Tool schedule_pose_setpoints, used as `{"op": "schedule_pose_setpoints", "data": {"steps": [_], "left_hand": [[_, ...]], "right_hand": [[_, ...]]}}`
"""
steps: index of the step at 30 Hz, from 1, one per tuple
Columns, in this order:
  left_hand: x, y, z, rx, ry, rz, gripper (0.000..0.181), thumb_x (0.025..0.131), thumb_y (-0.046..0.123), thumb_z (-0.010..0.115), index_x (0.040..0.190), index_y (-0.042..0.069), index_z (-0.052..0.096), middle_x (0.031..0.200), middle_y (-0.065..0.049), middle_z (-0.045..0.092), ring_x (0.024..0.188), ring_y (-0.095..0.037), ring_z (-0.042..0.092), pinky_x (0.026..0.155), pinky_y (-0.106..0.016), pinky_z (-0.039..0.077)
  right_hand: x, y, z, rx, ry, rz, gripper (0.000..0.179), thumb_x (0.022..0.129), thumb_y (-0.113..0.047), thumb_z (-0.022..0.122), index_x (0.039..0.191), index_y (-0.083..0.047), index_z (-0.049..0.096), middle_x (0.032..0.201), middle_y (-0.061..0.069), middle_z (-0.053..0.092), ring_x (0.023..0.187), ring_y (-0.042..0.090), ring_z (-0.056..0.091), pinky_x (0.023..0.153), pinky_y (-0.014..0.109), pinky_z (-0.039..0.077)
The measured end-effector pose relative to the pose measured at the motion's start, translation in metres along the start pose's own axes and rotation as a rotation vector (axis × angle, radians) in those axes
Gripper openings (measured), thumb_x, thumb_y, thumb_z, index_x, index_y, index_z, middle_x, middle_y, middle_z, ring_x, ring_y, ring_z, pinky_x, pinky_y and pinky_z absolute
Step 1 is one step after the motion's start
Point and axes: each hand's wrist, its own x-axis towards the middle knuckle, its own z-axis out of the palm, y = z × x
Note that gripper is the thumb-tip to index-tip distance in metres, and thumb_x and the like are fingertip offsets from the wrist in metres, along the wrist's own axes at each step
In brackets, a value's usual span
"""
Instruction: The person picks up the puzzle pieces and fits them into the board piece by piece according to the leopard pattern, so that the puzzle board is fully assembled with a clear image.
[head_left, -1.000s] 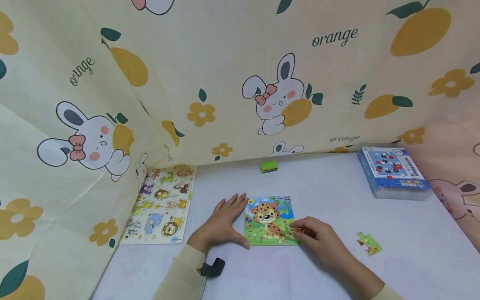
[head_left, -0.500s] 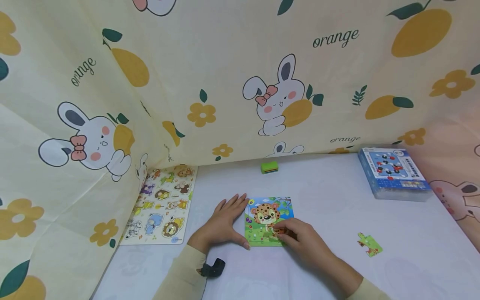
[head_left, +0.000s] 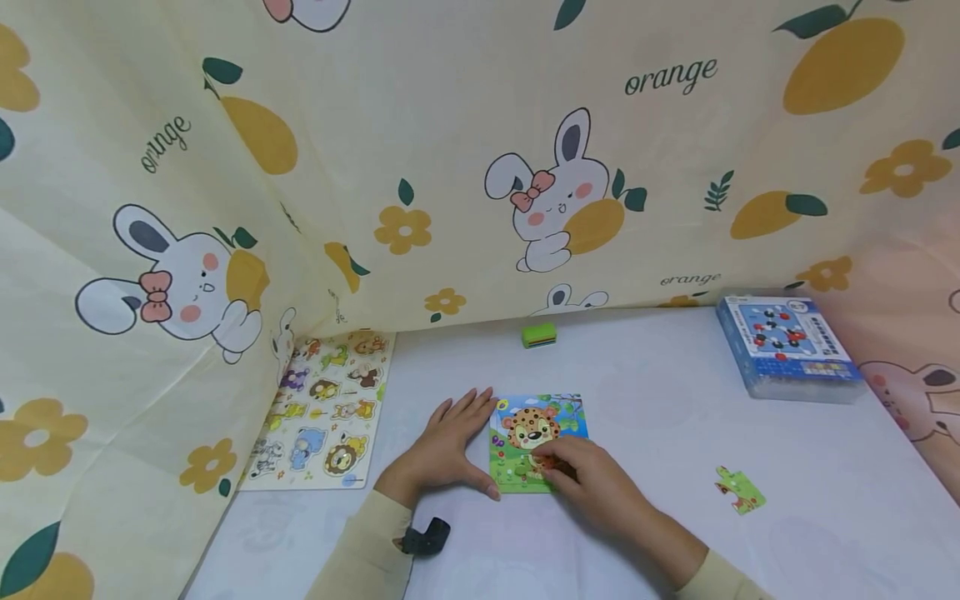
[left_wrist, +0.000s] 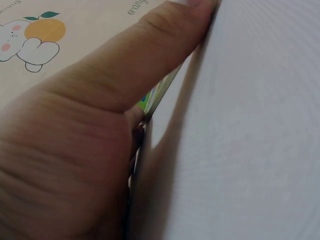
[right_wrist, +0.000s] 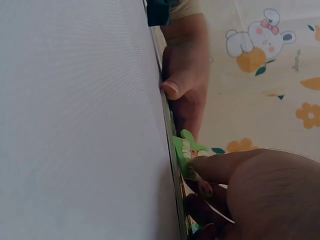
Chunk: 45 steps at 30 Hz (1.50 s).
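A square leopard jigsaw puzzle (head_left: 517,417) lies on the white-covered table in the head view. Along its left edge rests my left hand (head_left: 447,454), fingers spread and straight, thumb near the lower left corner. My right hand (head_left: 600,479) is over the lower right part of the puzzle. Between its thumb and fingers it pinches a green puzzle piece (right_wrist: 183,152), seen tilted up from the board in the right wrist view. The right hand covers the puzzle's lower right area in the head view. Another puzzle piece (head_left: 740,489), green and brown, lies loose off to the right.
An animal puzzle board (head_left: 330,421) lies at the left, partly under the curtain. A small green block (head_left: 538,335) sits behind the puzzle. At the back right stands a clear and blue box (head_left: 791,346). A patterned curtain (head_left: 450,125) hangs behind.
My right hand has moved left from the puzzle's right edge to over its lower middle, carrying the pinched piece along. My left hand stays in place.
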Motion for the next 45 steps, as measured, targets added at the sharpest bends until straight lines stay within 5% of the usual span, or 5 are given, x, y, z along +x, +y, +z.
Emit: {"op": "schedule_pose_setpoints", "data": {"steps": [14,29,34,41,45], "left_hand": [[0.000,0.001,0.001,0.001,0.011,-0.002,0.146,0.060,0.074,0.096,0.175,0.016,0.026,0.181,0.006,0.012,0.166,-0.019,0.002,0.131,-0.049,-0.003],[-0.001,0.001,0.001,-0.013,0.012,-0.009,0.146,0.061,0.073,0.097,0.175,0.016,0.027,0.181,0.006,0.012,0.166,-0.020,0.002,0.131,-0.049,-0.004],[-0.001,0.000,0.002,-0.009,0.012,-0.009,0.146,0.061,0.074,0.096,0.175,0.017,0.026,0.181,0.006,0.012,0.166,-0.020,0.002,0.131,-0.049,-0.004],[-0.001,0.001,0.001,-0.005,0.004,-0.014,0.147,0.060,0.073,0.097,0.175,0.017,0.025,0.181,0.005,0.011,0.166,-0.020,0.001,0.131,-0.048,-0.005],[-0.001,0.000,0.001,-0.012,0.003,-0.015,0.147,0.060,0.073,0.097,0.175,0.016,0.025,0.181,0.005,0.011,0.166,-0.021,0.001,0.131,-0.048,-0.005]], "right_hand": [[-0.006,-0.003,0.005,-0.178,0.093,-0.062,0.028,0.093,-0.007,0.086,0.120,-0.014,0.086,0.113,-0.006,0.054,0.097,0.016,0.047,0.077,0.032,0.048],[-0.010,-0.004,0.004,-0.259,0.013,-0.082,0.031,0.098,-0.011,0.081,0.128,-0.019,0.084,0.110,-0.006,0.054,0.100,0.017,0.048,0.075,0.030,0.050],[-0.013,-0.007,-0.002,-0.205,-0.007,-0.020,0.036,0.099,-0.014,0.080,0.135,-0.015,0.080,0.117,-0.008,0.061,0.108,0.017,0.053,0.085,0.036,0.056],[-0.017,-0.003,-0.016,0.010,-0.044,0.099,0.037,0.106,-0.021,0.075,0.143,-0.018,0.073,0.131,-0.009,0.070,0.122,0.019,0.062,0.102,0.050,0.056],[-0.021,0.005,-0.023,0.169,-0.067,0.121,0.045,0.107,-0.024,0.075,0.150,-0.014,0.066,0.127,-0.004,0.072,0.113,0.016,0.067,0.094,0.039,0.060]]}}
